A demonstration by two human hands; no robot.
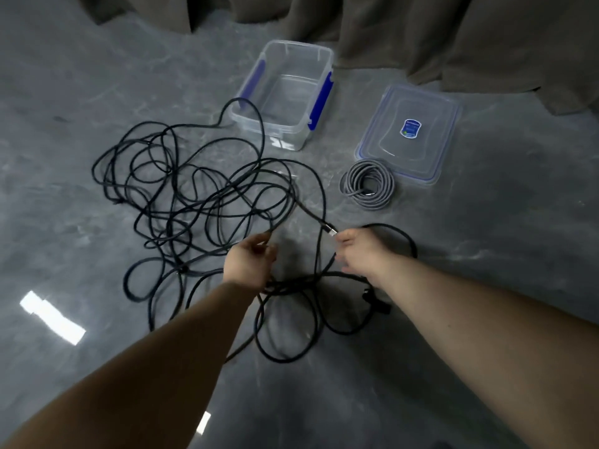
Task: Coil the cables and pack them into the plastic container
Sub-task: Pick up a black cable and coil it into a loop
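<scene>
Pinching the metal-tipped connector (pixel 331 231) of the black cable (pixel 207 202) between fingertips, your right hand (pixel 361 254) holds that end just above the floor, its fingers curled toward the plug. Your left hand (pixel 251 265) sits near it on the other side, the two hands apart with a dark gap of floor between them; its fingers curl round a strand of the same black cable that rises from the hand toward the heap. Below both wrists several strands cross in a loose bundle, and a black plug (pixel 376 301) lies on the floor just beneath your right forearm. Beyond your left hand the black cable sprawls in a wide tangle of overlapping loops across the grey floor (pixel 81 92), one loop reaching up to touch the near corner of the plastic container (pixel 285 92). That container stands open, clear-walled with blue clips along its long sides, nothing visible inside it. To its right the lid (pixel 410 132) lies flat on the floor, a small blue label at its middle. Just at the lid's near edge rests a grey cable (pixel 368 183), already wound into a neat round coil. Behind all this hang brown curtains (pixel 453 37), their folds pooling on the floor
</scene>
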